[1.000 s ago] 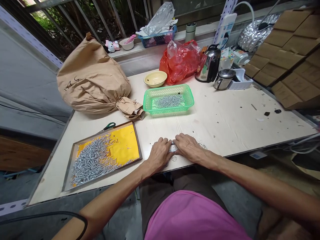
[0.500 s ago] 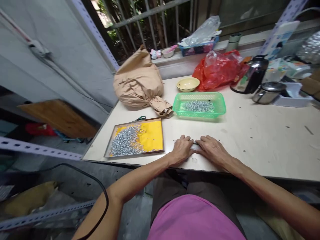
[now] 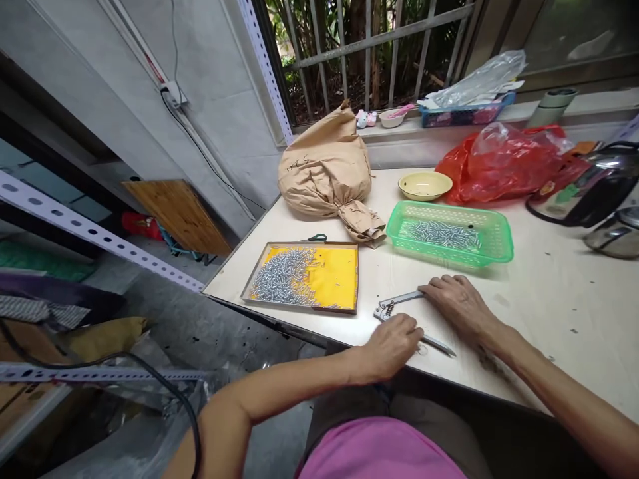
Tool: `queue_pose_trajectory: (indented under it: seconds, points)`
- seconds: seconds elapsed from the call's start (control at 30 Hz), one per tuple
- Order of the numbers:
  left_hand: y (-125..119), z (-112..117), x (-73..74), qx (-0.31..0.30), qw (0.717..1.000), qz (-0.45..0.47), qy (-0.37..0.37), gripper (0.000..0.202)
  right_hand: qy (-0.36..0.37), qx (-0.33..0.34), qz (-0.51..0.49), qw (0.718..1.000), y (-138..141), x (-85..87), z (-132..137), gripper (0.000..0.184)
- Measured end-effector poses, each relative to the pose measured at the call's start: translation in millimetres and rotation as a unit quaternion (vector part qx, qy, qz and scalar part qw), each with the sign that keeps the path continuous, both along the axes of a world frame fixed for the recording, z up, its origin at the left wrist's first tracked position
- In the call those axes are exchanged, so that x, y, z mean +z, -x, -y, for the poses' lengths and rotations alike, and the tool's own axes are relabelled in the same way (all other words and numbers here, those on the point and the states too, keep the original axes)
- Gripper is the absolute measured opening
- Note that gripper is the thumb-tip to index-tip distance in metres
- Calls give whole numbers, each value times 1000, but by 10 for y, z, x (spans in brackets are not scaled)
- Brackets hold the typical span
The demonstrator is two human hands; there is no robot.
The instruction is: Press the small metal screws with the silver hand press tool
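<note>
A metal hand tool (image 3: 399, 303) with two long arms lies spread open in a V on the pale table (image 3: 549, 293) near its front edge. My left hand (image 3: 394, 346) is curled in a loose fist over the lower arm of the tool. My right hand (image 3: 456, 303) lies over the end of the upper arm, fingers bent down onto it. A yellow-lined tray (image 3: 339, 276) to the left holds a heap of small silver metal pieces (image 3: 282, 276). A green plastic basket (image 3: 499, 239) behind my hands holds more of them.
A tied brown paper sack (image 3: 327, 169) sits at the back left, green-handled scissors (image 3: 317, 237) beside the tray. A yellow bowl (image 3: 424, 186), red plastic bag (image 3: 504, 163), kettle (image 3: 584, 193) and steel pot (image 3: 619, 236) line the back. A barred window lies behind. Perforated metal rails (image 3: 94, 233) stand left.
The view has swung left. My hands were pressed together over the tool; now they are apart, the left drawn back toward the edge, and the tool's arms lie spread open.
</note>
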State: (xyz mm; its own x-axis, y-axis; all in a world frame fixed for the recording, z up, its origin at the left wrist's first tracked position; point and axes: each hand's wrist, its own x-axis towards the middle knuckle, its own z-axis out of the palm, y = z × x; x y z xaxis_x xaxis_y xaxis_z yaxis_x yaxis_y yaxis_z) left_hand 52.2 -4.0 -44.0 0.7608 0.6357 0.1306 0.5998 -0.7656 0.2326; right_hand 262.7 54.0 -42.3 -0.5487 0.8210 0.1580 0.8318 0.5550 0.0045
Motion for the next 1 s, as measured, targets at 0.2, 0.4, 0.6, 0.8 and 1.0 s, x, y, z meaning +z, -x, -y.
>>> queue_pose_trajectory:
  seconds: [0.2,0.4,0.6,0.8,1.0]
  points:
    - [1310,-710,488,318,945,-9,-76,25,-30,1,-78,996,-12,-142,295,35]
    - [2015,-1121,427,330,939,-86,-45,23,-21,5,-169,985,134,-330,774,29]
    - [1989,-1256,266,264,955,-120,-65,27,-19,-19,-183,983,240,-327,908,31]
    - [1895,-1331,285,220,962,-148,-68,25,-18,-25,-182,983,261,-326,867,30]
    - [1840,-1405,335,238,969,-60,-9,21,-5,-39,-188,981,305,-297,866,30]
